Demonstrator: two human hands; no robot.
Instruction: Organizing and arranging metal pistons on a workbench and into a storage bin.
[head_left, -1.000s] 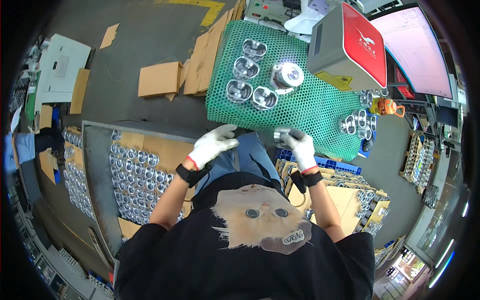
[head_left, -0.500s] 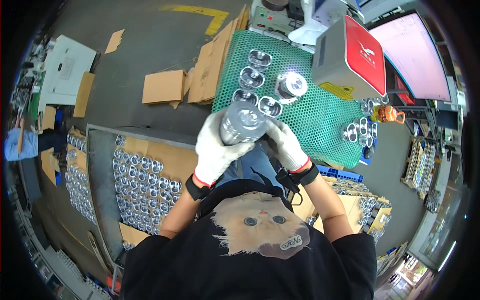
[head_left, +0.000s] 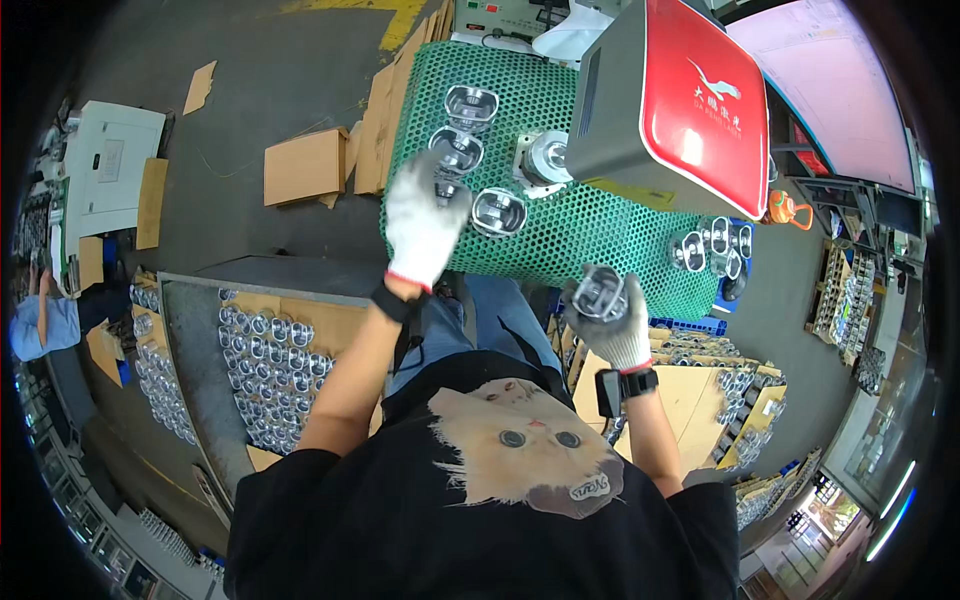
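While the right hand (head_left: 622,328) cups a metal piston (head_left: 600,292) at the green mat's (head_left: 590,232) near edge, the left hand (head_left: 424,218) — well apart — covers a second piston (head_left: 448,189) by the left edge; whether it grips, I cannot tell. Both pistons look stiff, fairly heavy and slick, probably best held around the skirt. The red-topped machine (head_left: 705,150) partly hides a metal fixture (head_left: 546,158).

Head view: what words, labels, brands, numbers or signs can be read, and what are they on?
I won't copy wording, but writing shows here:
Red lid: white lettering under a bird emblem, clear.
Black shirt: short script on a pale patch, clear.
Yellow label: too blurred to read.
Screen: faint marks, too small.
Control panel: markings too small.
Piston in the right hand: none readable.
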